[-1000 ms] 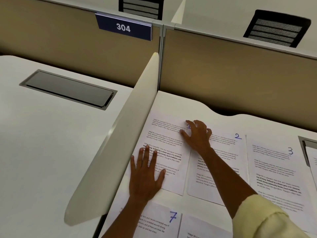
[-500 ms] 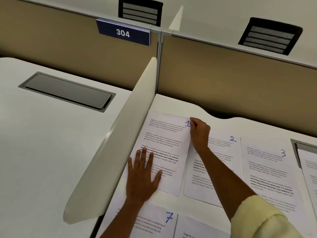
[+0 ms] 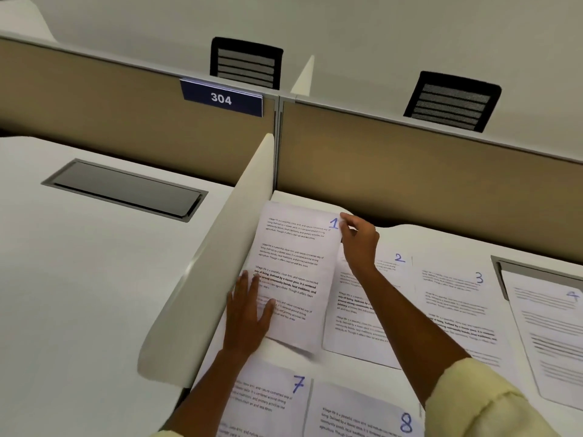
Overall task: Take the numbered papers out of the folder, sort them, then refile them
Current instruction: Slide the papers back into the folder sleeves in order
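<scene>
Pinching paper 1 (image 3: 293, 266) corner: right grip (image 3: 358, 244) | left grip (image 3: 247, 313) flat on it

We note the cream side divider (image 3: 217, 247) walls off the desk (image 3: 315, 200) just left of sheet 1 (image 3: 293, 272). The tan back partition (image 3: 410, 171) closes the far edge. Sheets 2 (image 3: 362, 326), 3 (image 3: 457, 304), 7 (image 3: 271, 402) and 8 (image 3: 362, 414) lie flat; room above them is open.
</scene>
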{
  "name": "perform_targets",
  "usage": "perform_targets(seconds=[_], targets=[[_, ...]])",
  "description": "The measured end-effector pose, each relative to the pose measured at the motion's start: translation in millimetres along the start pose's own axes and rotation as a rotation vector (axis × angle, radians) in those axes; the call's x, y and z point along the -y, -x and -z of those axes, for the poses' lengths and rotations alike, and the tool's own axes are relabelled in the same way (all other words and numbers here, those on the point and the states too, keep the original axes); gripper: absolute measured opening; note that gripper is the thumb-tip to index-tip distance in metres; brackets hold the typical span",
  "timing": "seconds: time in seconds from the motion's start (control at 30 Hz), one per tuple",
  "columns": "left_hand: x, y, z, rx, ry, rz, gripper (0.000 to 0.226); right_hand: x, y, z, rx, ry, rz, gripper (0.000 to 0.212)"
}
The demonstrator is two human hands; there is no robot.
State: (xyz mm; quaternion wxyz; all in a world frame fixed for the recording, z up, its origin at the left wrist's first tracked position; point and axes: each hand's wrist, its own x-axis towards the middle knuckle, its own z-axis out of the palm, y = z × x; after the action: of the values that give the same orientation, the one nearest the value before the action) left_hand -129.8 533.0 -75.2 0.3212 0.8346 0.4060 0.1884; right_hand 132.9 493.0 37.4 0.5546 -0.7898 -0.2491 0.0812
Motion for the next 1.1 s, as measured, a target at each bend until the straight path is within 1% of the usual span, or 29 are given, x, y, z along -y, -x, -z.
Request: perform_targets(seconds=[0.07,0.17,0.27,0.3,0.33,0.37,0.43,0.47,0.63,0.67,0.77,0.87,0.97,1.03,1.1], targets=[[-13,-4,11,-0.008,0.169,0.089,0.080,11,3,11,0.026,-0.087,-0.047,0.025],[-44,-15,33,-0.042,0.447,0.206,0.082,28,6,31,0.044,-0.189,-0.062,0.023],[-64,-24,50,-0.020,0.659,0.296,0.084,41,12,54,0.034,-0.233,-0.065,0.020],[-66,-27,53,-0.019,0.708,0.298,0.081,44,14,61,0.024,-0.238,-0.069,0.019],[-67,-30,55,-0.009,0.744,0.297,0.072,45,16,68,0.012,-0.241,-0.075,0.019],[-70,-30,55,0.007,0.775,0.281,0.057,46,19,77,-0.009,-0.242,-0.078,0.018],[-79,-27,55,0.041,0.817,0.255,0.023,44,25,92,-0.058,-0.237,-0.080,0.017],[-81,-26,52,0.048,0.825,0.256,0.016,42,28,99,-0.084,-0.232,-0.081,0.016],[-89,-21,35,0.143,0.874,0.293,0.018,25,50,128,-0.211,-0.161,-0.089,0.007],[-90,-20,32,0.157,0.879,0.296,0.017,20,55,133,-0.217,-0.154,-0.103,0.010],[-100,-13,20,0.201,0.914,0.291,0.013,1,80,146,-0.209,-0.166,-0.173,0.027],[-109,-5,6,0.245,0.921,0.296,0.016,-17,108,158,-0.198,-0.126,-0.238,0.039],[-122,8,-9,0.274,0.906,0.308,0.013,-31,136,170,-0.200,-0.067,-0.302,0.043],[-132,20,-17,0.292,0.904,0.317,0.010,-43,154,180,-0.198,-0.070,-0.353,0.045],[-143,34,-28,0.310,0.910,0.315,0.008,-55,175,194,-0.203,-0.092,-0.396,0.039]])
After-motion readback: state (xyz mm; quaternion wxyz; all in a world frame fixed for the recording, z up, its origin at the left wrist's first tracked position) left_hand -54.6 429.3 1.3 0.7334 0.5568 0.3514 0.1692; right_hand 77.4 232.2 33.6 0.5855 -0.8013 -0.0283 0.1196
